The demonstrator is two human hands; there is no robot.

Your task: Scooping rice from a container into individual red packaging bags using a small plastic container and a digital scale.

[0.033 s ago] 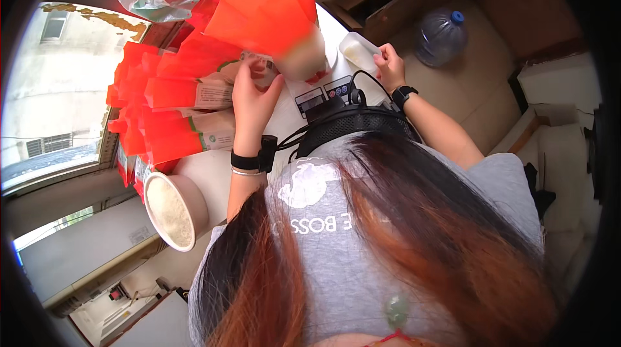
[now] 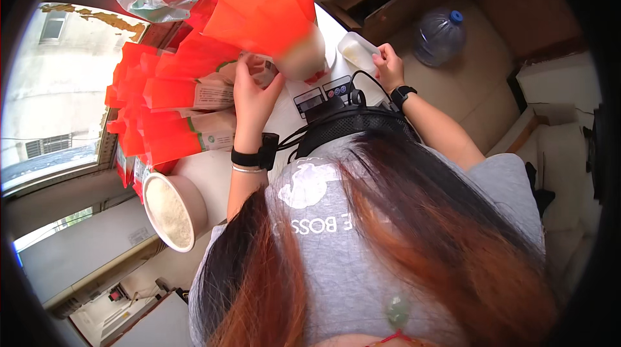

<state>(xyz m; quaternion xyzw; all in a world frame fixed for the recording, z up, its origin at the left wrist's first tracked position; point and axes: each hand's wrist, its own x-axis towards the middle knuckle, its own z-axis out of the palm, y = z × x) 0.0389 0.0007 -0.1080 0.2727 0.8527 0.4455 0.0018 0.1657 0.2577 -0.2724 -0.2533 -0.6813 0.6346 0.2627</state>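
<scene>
My left hand (image 2: 257, 91) is at the side of a large orange-topped bag (image 2: 262, 10), its thumb and fingers apart in a curve. The fingertips meet the printed, partly clear lower part of a bag; whether they press on it is hard to see. That large bag stands upright and spread wide at the top, its pale lower part blurred. On the right, my right hand (image 2: 389, 67) is closed on the handle end of a whitish translucent scoop (image 2: 354, 49) with some pale grains in it. Beneath the hands sits a digital scale (image 2: 323, 96) with a dark display and buttons.
Several orange-topped bags (image 2: 165, 91) stand packed together at the left by the window. A white tub of pale grains (image 2: 169, 211) is near the table's left edge. A black mesh item with cables (image 2: 356, 124) lies against my body. A blue-capped water bottle (image 2: 441, 38) stands on the floor.
</scene>
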